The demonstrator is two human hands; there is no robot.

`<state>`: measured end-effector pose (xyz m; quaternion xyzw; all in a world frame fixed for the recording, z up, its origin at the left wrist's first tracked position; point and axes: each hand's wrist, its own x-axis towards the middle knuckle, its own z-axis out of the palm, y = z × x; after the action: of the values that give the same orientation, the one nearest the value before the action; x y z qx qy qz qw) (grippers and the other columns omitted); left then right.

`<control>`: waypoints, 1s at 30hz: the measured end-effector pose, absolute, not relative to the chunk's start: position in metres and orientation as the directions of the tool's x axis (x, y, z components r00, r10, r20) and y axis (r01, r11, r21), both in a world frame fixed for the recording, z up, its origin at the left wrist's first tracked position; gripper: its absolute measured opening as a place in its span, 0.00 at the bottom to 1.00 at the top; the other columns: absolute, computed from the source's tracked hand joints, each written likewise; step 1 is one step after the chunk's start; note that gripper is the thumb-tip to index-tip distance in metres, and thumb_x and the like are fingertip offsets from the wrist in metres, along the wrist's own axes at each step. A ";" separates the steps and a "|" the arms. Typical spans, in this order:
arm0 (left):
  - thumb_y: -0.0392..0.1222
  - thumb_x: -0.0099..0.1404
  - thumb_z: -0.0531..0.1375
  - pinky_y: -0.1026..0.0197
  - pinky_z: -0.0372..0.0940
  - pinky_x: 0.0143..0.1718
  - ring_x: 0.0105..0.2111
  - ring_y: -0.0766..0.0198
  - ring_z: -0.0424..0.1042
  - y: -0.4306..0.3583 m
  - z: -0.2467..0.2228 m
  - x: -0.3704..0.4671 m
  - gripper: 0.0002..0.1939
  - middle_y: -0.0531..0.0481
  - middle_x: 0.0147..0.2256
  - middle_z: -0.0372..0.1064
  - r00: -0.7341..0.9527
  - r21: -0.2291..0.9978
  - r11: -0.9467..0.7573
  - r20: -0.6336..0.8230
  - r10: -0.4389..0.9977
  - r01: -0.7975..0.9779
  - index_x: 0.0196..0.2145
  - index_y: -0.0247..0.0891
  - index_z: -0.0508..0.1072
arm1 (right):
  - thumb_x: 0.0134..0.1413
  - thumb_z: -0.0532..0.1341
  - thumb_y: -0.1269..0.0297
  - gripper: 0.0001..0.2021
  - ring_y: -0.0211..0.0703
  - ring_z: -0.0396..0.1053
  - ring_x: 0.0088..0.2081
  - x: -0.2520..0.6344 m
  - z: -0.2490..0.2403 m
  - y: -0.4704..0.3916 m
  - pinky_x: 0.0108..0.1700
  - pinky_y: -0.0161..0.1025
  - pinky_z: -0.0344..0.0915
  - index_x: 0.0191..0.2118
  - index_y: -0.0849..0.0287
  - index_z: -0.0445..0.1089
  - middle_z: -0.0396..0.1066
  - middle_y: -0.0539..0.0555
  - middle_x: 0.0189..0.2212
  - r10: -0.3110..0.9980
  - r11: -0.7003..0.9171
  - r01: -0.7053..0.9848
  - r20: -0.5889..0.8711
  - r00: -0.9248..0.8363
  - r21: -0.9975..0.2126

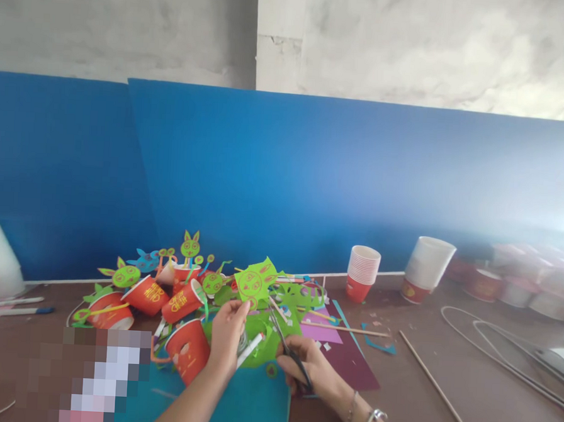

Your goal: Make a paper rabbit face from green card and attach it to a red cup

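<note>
Between the thumb and fingers of my left hand [228, 331] is a green paper piece [255, 284] with a rabbit face drawn on it in red lines. My right hand [309, 363] grips a pair of scissors [282, 332] by the dark handles. The scissor blades point up and left, close to the paper's lower right side; whether they touch it I cannot tell. Under both hands lie green paper scraps [257, 326] and a white marker [250, 350]. A turquoise sheet [248, 401] lies nearest me.
Red paper cups [187, 351] with green animal cut-outs crowd the left. Stacked cups [364, 272] and a taller cup stack [428, 269] stand at the back right. A wooden stick [436, 386] and a white cable [502, 345] lie to the right. A blue partition [284, 173] rises behind.
</note>
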<state>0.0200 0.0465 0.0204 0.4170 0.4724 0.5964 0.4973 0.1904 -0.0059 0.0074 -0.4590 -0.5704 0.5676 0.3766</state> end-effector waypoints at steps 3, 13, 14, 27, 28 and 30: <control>0.56 0.49 0.65 0.69 0.50 0.21 0.18 0.72 0.55 0.046 0.019 0.024 0.19 0.61 0.17 0.56 -0.147 0.959 -0.073 0.033 0.989 -0.274 0.25 0.38 0.66 | 0.42 0.64 0.53 0.16 0.31 0.60 0.13 0.189 0.005 -0.005 0.13 0.26 0.50 0.28 0.60 0.64 0.63 0.43 0.12 0.947 -0.084 0.112 -0.114 -0.300 -0.990; 0.50 0.42 0.69 0.67 0.49 0.21 0.17 0.73 0.56 0.035 0.018 0.037 0.18 0.58 0.17 0.61 0.111 0.955 0.027 0.006 0.994 -0.295 0.22 0.36 0.68 | 0.42 0.64 0.49 0.19 0.31 0.60 0.13 0.188 0.004 -0.004 0.13 0.27 0.51 0.31 0.61 0.65 0.65 0.45 0.14 0.972 -0.054 0.090 -0.073 -0.223 -0.994; 0.50 0.42 0.69 0.67 0.49 0.21 0.18 0.73 0.56 0.035 0.018 0.037 0.18 0.58 0.17 0.62 0.114 0.956 0.026 0.008 0.993 -0.292 0.22 0.35 0.68 | 0.42 0.64 0.49 0.19 0.31 0.60 0.13 0.188 0.004 -0.003 0.13 0.27 0.50 0.31 0.61 0.65 0.65 0.44 0.14 0.974 -0.053 0.094 -0.073 -0.215 -0.994; 0.50 0.41 0.69 0.67 0.50 0.21 0.17 0.72 0.57 0.036 0.021 0.036 0.18 0.58 0.17 0.61 0.110 0.953 0.043 -0.010 0.994 -0.299 0.22 0.36 0.68 | 0.42 0.64 0.49 0.18 0.28 0.52 0.10 0.188 0.002 -0.002 0.12 0.27 0.47 0.25 0.60 0.63 0.58 0.41 0.09 0.977 -0.022 0.102 -0.043 -0.208 -0.995; 0.50 0.42 0.69 0.67 0.51 0.22 0.17 0.72 0.57 0.035 0.021 0.035 0.18 0.58 0.17 0.62 0.110 0.953 0.043 -0.011 0.994 -0.299 0.23 0.36 0.68 | 0.42 0.65 0.49 0.18 0.28 0.52 0.10 0.188 0.002 -0.002 0.12 0.27 0.47 0.25 0.60 0.63 0.58 0.41 0.09 0.977 -0.026 0.102 -0.047 -0.208 -0.994; 0.52 0.42 0.69 0.67 0.51 0.22 0.18 0.72 0.57 0.035 0.021 0.035 0.19 0.58 0.17 0.62 0.114 0.954 0.045 -0.011 0.993 -0.296 0.24 0.36 0.68 | 0.42 0.65 0.48 0.18 0.28 0.52 0.10 0.188 0.003 -0.001 0.12 0.27 0.47 0.26 0.60 0.63 0.58 0.41 0.09 0.978 -0.032 0.097 -0.052 -0.204 -0.995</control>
<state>0.0350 0.0352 0.0212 0.4387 0.3975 0.5341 0.6036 0.1879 -0.0014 0.0026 -0.4787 -0.5614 0.5358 0.4107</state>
